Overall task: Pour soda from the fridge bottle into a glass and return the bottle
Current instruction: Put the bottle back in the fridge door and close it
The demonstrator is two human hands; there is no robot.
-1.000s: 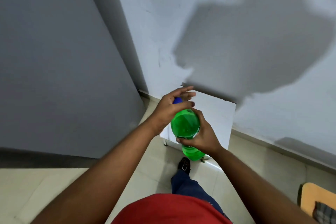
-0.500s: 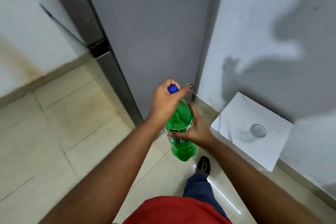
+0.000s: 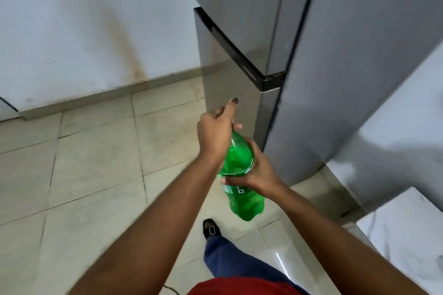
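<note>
1. The right hand [image 3: 257,171] is wrapped around the middle of the green soda bottle [image 3: 239,175].
2. The left hand [image 3: 215,132] is closed over the bottle's top, hiding the cap.
3. The grey fridge [image 3: 299,55], doors closed, stands just beyond both hands.

view swung to fridge [image 3: 311,55] | white table gone right | blue cap now hidden under left hand [image 3: 215,132]

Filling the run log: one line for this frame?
left hand: on bottle top | right hand: gripping green bottle | fridge: doors shut | bottle not returned
</note>
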